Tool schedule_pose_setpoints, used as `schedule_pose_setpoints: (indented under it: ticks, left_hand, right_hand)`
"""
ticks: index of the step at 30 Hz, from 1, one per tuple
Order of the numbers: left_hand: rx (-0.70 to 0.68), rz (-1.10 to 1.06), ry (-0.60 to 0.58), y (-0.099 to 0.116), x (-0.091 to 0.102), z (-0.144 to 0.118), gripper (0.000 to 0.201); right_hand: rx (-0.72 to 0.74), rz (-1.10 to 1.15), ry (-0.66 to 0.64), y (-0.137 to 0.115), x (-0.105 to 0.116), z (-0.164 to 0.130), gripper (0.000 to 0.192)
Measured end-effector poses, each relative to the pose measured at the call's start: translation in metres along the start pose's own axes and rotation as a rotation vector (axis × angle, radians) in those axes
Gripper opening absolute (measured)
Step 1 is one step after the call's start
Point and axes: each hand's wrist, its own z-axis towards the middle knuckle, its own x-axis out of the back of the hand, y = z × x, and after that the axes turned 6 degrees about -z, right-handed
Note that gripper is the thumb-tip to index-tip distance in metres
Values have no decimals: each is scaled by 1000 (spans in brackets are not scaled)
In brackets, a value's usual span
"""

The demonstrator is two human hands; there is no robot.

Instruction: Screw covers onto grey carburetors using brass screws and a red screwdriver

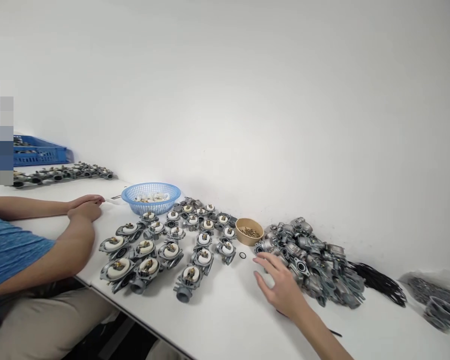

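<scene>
Right hand (281, 286) lies spread on the white table (225, 320) below a bare white wall (270, 100).

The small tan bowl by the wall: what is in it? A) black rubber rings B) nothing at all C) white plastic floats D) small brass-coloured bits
D: the tan bowl holds a heap of small brass-coloured bits; the white pieces lie in the blue basket, and the person's right hand rests on the table just in front of the bowl, by the pile of bare metal bodies.
</scene>
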Motion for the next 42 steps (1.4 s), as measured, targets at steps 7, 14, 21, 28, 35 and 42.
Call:
schedule_pose_setpoints:
  ticks: [7,14,21,28,35,42]
  left_hand:
    - [-165,-29,103,61,-49,-27,30]
    - [-124,126,187,44,-45,48,35]
    - [38,153,14,16,-68,54,55]
    - [-24,187,27,14,-70,55,55]
    - [-51,223,38,22,-89,50,52]
    - [-74,199,38,51,-116,45,49]
  right_hand:
    - [-110,187,-224,-31,-33,51,57]
    - [-196,239,-218,-31,-77,78,67]
    - [-183,232,-206,-22,-77,74,52]
    - [-151,186,-270,-15,-57,53,54]
    - [-165,155,-297,-16,-24,19,54]
    - [-173,138,-321,-12,1,-8,54]
